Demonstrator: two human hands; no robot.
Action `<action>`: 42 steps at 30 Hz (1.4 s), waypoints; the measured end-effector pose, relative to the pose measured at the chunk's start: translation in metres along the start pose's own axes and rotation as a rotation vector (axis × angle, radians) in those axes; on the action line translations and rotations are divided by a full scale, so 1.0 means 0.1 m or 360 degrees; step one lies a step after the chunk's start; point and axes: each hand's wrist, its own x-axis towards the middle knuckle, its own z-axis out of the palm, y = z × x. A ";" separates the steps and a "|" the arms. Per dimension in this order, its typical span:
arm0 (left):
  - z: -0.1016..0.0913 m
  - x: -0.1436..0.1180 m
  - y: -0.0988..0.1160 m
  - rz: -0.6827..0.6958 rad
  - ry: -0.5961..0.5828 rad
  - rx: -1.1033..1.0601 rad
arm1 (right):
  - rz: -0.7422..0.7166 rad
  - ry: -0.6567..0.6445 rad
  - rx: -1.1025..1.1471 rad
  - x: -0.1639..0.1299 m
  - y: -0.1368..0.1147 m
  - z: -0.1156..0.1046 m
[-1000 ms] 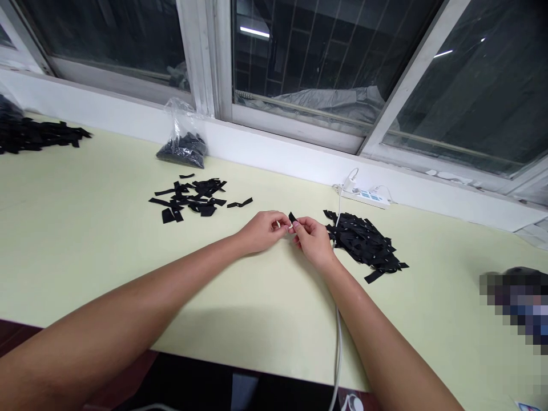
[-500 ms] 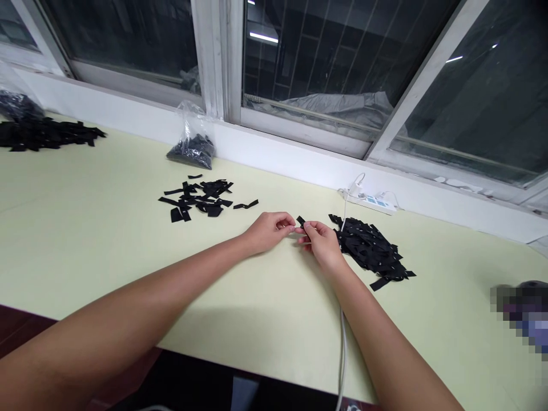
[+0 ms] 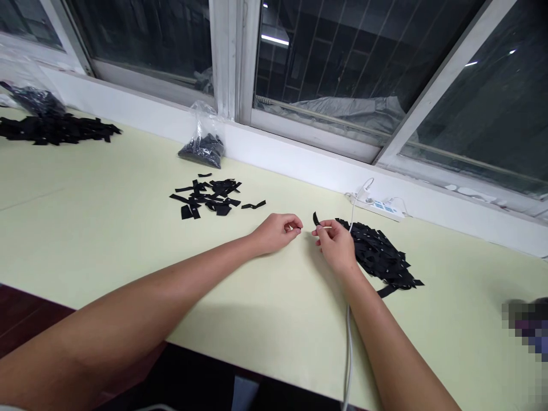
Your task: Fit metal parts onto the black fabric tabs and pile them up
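Between the thumb and fingers of my right hand [image 3: 334, 242] a short black fabric strip [image 3: 316, 218] is pinched, its free end pointing up. My left hand [image 3: 278, 231] is closed in a pinch a little to the left, with a tiny dark bit showing at its fingertips, too small to name. The two hands are apart. Just right of my right hand lies a dense pile of black strips [image 3: 381, 251]. A looser scatter of black strips [image 3: 209, 197] lies beyond my left hand, to the left.
A clear plastic bag [image 3: 203, 145] of black pieces stands against the wall. Another black pile [image 3: 55, 130] and bag [image 3: 36, 100] are at far left. A white power strip [image 3: 379, 208] sits at the back, its cable [image 3: 349, 354] running under my right forearm. The table [image 3: 128, 245] is pale yellow-green.
My hands have drawn apart, with the strip in my right hand now standing more upright. The whole view has shifted slightly.
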 end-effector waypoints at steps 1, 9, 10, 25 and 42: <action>0.00 0.00 0.00 0.0000 -0.0005 0.0001 | -0.0087 0.0063 -0.0095 0.03 0.02 -0.06; -0.02 -0.02 0.02 0.0004 -0.0033 0.0048 | -0.0085 -0.0031 -0.0121 0.09 0.13 -0.10; -0.03 -0.02 0.03 0.0008 -0.0041 0.0070 | -0.0128 -0.0116 -0.0194 0.07 0.13 -0.06; -0.08 0.04 -0.10 0.0058 -0.0227 0.0570 | -0.0313 -0.0227 -0.0499 -0.02 0.09 0.01; -0.07 0.03 -0.16 0.0209 -0.0040 0.0393 | -0.0445 -0.0066 -0.0661 -0.01 0.09 0.01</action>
